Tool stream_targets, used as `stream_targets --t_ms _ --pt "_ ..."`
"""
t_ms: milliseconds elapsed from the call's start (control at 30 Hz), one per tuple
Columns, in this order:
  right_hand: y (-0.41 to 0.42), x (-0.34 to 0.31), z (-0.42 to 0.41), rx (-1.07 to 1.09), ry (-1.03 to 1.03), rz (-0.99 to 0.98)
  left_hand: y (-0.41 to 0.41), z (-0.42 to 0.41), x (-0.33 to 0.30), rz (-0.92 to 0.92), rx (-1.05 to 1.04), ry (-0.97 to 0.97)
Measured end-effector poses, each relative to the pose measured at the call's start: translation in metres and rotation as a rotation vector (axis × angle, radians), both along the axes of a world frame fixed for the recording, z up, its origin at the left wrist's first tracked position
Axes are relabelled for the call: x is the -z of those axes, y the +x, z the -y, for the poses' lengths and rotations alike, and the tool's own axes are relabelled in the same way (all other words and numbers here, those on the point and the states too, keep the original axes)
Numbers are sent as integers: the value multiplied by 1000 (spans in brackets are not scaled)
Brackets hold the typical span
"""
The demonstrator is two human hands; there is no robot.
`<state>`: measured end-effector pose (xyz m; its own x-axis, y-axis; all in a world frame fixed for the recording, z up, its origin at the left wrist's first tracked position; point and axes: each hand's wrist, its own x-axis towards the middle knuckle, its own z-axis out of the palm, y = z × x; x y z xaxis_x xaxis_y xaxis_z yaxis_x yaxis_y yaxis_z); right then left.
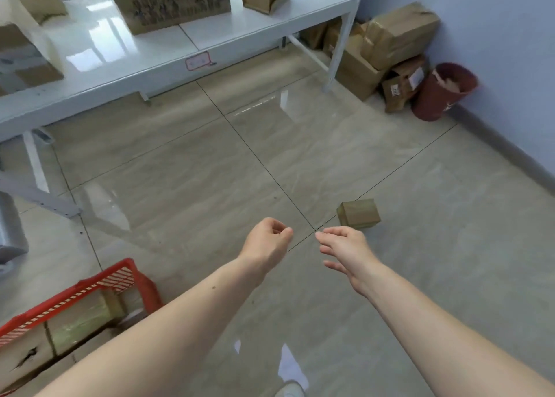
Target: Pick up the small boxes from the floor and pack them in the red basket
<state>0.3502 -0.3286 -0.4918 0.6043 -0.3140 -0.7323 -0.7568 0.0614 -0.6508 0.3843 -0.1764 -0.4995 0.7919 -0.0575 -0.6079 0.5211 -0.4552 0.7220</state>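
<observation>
One small brown cardboard box (358, 213) lies on the tiled floor, right of centre. My right hand (345, 248) reaches out just below and left of it, fingers straight and spread, not touching it. My left hand (267, 242) hovers beside the right one, fingers loosely curled, holding nothing. The red basket (90, 285) stands on the floor at the lower left, partly behind my left forearm, with several cardboard boxes (78, 321) inside it.
A white metal shelf (168, 66) with large cartons runs along the top and left. Cardboard boxes (390, 54) are piled in the far right corner beside a dark red bin (441, 91). A blue wall (510, 66) borders the right side.
</observation>
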Motion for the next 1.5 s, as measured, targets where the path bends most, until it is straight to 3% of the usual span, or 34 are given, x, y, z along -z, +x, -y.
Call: stream_targets --t_ms 767,1100,1500 --pt "157 109 250 199 -102 -126 170 237 107 -112 119 44" --pt "189 211 323 15 -239 -203 183 296 200 -245 50 98" --pt "201 383 377 -198 -226 -333 171 359 364 -329 -18 51"
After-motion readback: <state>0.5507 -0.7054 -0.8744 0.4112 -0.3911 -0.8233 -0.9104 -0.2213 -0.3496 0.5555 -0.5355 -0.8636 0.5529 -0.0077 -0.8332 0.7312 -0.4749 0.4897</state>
